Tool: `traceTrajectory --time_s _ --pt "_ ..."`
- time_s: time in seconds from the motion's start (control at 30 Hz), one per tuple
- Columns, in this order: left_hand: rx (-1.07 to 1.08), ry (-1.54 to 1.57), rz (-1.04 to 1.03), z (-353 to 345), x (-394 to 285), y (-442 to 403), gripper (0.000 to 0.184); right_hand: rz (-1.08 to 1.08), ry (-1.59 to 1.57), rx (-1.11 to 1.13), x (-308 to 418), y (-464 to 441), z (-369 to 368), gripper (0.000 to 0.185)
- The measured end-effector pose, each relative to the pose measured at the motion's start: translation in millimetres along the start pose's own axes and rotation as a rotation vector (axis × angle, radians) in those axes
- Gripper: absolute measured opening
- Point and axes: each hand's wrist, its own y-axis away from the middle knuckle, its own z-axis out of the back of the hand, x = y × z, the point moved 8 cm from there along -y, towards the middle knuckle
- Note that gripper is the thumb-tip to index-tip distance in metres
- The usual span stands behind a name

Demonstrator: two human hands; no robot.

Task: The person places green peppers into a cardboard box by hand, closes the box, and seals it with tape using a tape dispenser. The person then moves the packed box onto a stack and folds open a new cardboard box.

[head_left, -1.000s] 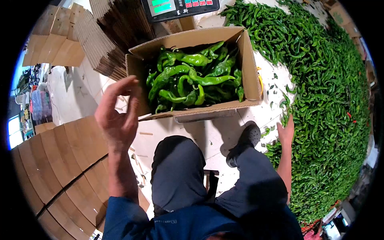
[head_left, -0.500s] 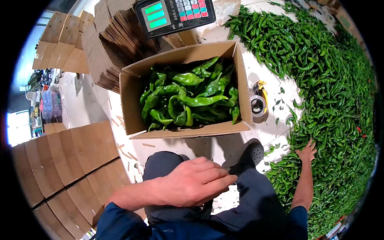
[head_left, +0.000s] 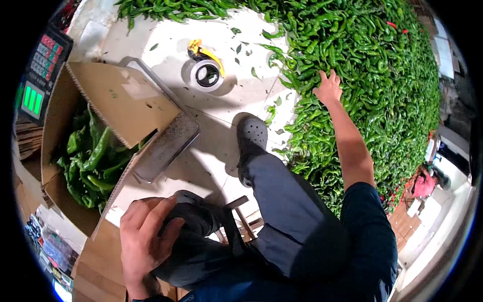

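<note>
My right hand (head_left: 329,89) reaches onto a large pile of green peppers (head_left: 372,100), its fingers spread over the near edge and nothing gripped in them. Above my left knee, my left hand (head_left: 143,239) hangs with loosely bent fingers and the thumb apart, and I see nothing in it. Just beyond that hand, an open cardboard box (head_left: 123,98) holds larger green peppers (head_left: 93,156). The box rests on the metal platform of a scale (head_left: 171,146).
A tape dispenser (head_left: 207,73) lies on the tiled floor between box and pile. The scale's display (head_left: 32,100) glows at the left. My shoe (head_left: 251,132) stands beside the pile. A stool (head_left: 244,216) shows beneath me. Scattered leaves and peppers dot the floor.
My view has swung right, bringing the pile toward the middle and the box to the left. My left hand has shifted from across my lap to the box side. My right hand stays at the pile.
</note>
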Motion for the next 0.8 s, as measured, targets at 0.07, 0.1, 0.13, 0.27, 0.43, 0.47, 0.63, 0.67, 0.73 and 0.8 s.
traceTrajectory --time_s 0.07,0.1,0.13,0.27,0.43,0.47,0.63,0.67,0.73,0.8 --pt "0.010 0.000 -0.006 -5 2 3 0.044 -0.037 -0.006 -0.052 -8 2 -8 0.070" --pt "0.015 0.016 0.012 -5 4 2 0.042 -0.030 -0.025 -0.107 -9 8 -3 0.064" --pt "0.016 0.028 0.030 -4 4 1 0.041 -0.036 -0.023 -0.122 -10 12 0 0.063" --pt "0.006 0.057 0.056 -3 7 0 0.040 -0.012 -0.200 -0.218 -31 18 17 0.058" --pt "0.036 0.019 0.061 -2 6 1 0.042 -0.065 -0.987 -0.072 -95 21 52 0.047" --pt "0.039 -0.007 0.047 -2 4 2 0.043 -0.192 -1.184 0.065 -106 27 60 0.044" --pt "0.068 -0.033 0.049 -5 -2 8 0.041 -0.096 -2.031 0.049 -118 58 132 0.050" --pt "0.081 -0.046 0.057 -5 -4 10 0.041 -0.025 -2.135 0.092 -118 56 137 0.051" --pt "0.065 -0.069 0.007 -6 -12 11 0.041 -0.026 -2.272 0.120 -87 66 164 0.045" --pt "0.052 -0.079 -0.034 -5 -18 12 0.041 0.090 -2.373 0.274 -37 70 188 0.042"
